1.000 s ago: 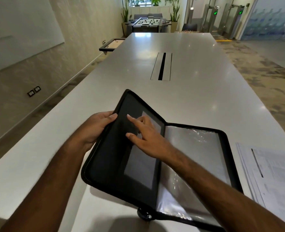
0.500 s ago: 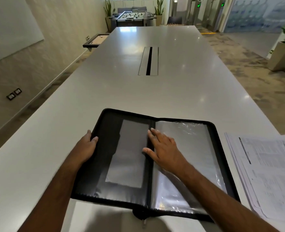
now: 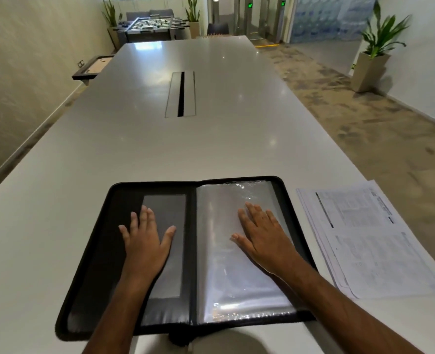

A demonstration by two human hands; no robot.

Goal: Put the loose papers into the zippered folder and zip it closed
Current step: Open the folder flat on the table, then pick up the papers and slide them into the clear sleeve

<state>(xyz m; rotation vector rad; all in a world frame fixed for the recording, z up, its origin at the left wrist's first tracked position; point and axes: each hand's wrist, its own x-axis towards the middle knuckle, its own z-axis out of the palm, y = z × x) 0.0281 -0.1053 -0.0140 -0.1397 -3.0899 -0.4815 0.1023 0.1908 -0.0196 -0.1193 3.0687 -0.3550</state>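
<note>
Head view: black zippered folder (image 3: 104, 251) lay open on white tabletop (image 3: 134, 149); left hand (image 3: 145, 245) and right hand (image 3: 262, 238) pressed flat, fingers (image 3: 148, 215) spread; loose printed papers (image 3: 364, 238) just beside.

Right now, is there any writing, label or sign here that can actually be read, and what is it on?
None can be read.
Papers: dense printed text and tables, too small and blurred.
Folder: no label visible.
Green lit signs on the gates: symbols too small to tell.
Small green sign by the planter: too small to tell.
</note>
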